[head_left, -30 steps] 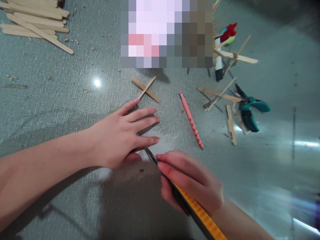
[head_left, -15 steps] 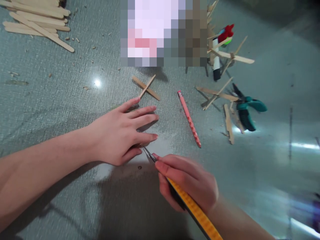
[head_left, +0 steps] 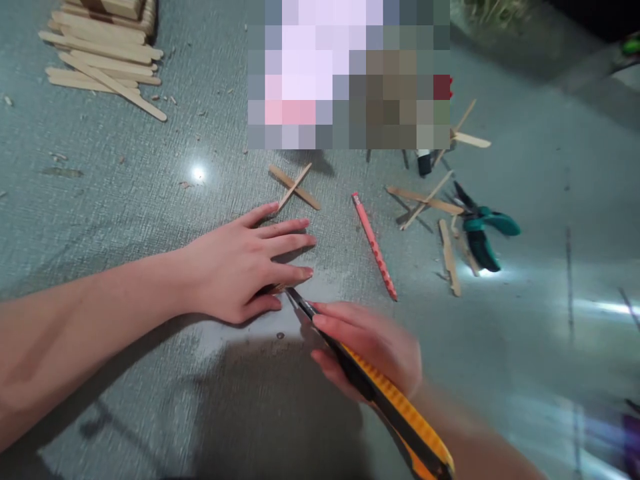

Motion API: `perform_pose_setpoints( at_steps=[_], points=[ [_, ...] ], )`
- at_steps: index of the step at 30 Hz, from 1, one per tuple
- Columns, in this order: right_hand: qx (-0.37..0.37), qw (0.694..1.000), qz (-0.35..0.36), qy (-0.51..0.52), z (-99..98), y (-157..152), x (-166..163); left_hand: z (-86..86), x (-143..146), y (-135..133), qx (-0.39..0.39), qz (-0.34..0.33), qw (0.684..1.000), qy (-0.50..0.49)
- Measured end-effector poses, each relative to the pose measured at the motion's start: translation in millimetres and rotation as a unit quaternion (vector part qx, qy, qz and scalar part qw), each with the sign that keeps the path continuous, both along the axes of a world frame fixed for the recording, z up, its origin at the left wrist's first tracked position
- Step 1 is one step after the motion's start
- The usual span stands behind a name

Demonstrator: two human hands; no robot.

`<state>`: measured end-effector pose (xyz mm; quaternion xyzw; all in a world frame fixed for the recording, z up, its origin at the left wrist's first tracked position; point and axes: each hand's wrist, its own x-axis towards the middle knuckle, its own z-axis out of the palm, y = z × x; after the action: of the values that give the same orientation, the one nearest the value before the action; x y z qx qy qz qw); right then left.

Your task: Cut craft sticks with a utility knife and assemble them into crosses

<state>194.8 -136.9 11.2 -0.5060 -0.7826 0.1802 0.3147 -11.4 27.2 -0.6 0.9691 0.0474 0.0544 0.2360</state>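
Head view: looking down on a gray table and both of my hands.
Left hand: palm down, fingers open and spread, thumb set apart from the forefinger.
Wood piece: mostly hidden beneath my left hand, a small bit showing between thumb and forefinger; cannot tell whether I pinch it or only press on it.
Right hand: fingers wrapped round the yellow-and-black knife; outline slightly blurred.
Blade: aimed up and left from my grip, tip at the wood piece; cannot tell if they touch.
Crossed sticks: just beyond my left hand, one lower end at my little fingertip.
Pencil: pink, lying slantwise, apart from both hands.
Pliers: green handles spread, right of the pencil; a second stick cross reaches them.
Short stick: near the pliers.
Stick pile: far left, loosely stacked, one stick slanting across others.
Marker: black end visible, remainder obscured.
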Motion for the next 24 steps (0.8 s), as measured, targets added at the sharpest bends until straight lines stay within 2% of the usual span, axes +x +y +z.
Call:
perform_pose_setpoints(
  at_steps=[15,20,24],
  points=[
    [0.011,1.000,0.000,-0.007,-5.2,-0.9,-5.3,3.4,-0.4,-1.4,0.001,0.002,1.000,0.008],
    [-0.032,0.999,0.008,0.028,-1.2,1.1,-7.5,3.7,-0.6,-3.4,0.007,0.008,1.000,-0.001],
    [-0.050,0.998,-0.016,0.040,4.0,-2.7,-10.4,4.1,-2.7,-5.3,0.018,0.031,0.999,0.006]
  ],
)
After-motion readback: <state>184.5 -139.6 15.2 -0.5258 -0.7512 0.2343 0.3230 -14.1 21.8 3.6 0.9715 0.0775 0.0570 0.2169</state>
